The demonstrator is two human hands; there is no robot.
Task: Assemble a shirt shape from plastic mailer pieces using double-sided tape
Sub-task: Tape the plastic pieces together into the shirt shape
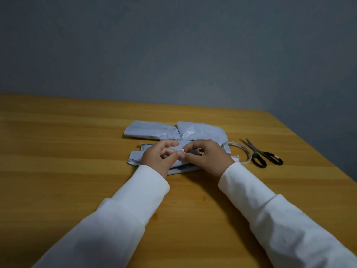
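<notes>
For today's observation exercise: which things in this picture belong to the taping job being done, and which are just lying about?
In use:
- left hand and right hand, pinching a small tape piece
- mailer pieces
- tape roll, the supply

Lying about:
- scissors, untouched beside the roll on the table

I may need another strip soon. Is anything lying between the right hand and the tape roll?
Nothing visible does. The tape roll lies on the table just right of the right hand, which meets the left hand over the mailer pieces; the scissors lie beyond the roll.
</notes>
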